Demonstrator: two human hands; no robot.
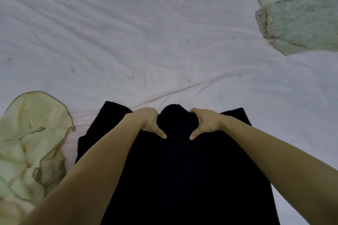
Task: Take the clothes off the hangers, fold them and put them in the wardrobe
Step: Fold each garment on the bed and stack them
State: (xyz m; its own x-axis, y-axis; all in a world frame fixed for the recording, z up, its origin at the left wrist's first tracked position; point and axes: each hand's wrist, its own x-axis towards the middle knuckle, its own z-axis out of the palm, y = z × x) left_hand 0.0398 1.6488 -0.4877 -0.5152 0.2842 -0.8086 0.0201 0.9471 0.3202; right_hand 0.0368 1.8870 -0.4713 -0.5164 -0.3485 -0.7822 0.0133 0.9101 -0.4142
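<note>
Black top (182, 170) lies flat on the bed (128, 42), ready to be folded.

Both hands are at its neck end. The left hand (149, 121) and the right hand (206, 121) each grab a bunch of the dark cloth, fingers curled in, thumbs pointing at each other. No hanger shows, so this looks like the folding step. Next, the hands likely need to pull the neck end over and keep the edges even. A pale jacket (31, 142) lies just left of the top. Another pale heap (296, 18) lies far off to the right. No wardrobe shows.

A home bedroom: wrinkled bedsheet (146, 33) strewn with loose clothes (31, 142).
</note>
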